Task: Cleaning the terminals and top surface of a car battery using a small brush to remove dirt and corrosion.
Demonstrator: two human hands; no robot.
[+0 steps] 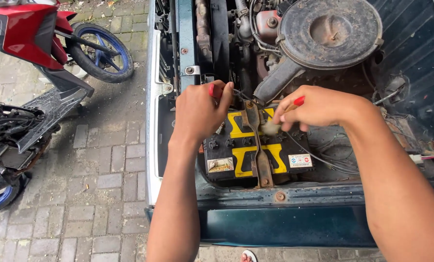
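A black car battery (255, 155) with yellow markings sits in the open engine bay, held by a rusty metal clamp bar (256, 145) across its top. My left hand (197, 111) is closed around a red-handled tool (212, 90) at the battery's far left corner. My right hand (319, 106) grips a small brush (275, 125) with a red-tipped handle, its bristles touching the battery top near the clamp. Both forearms reach in from the bottom of the view.
A round rusty air cleaner housing (329, 31) sits behind the battery. Loose wires (333, 160) lie right of it. The car's front bumper (153, 121) borders paved ground, where a red motorcycle (27, 34) and a stripped scooter (13, 136) stand.
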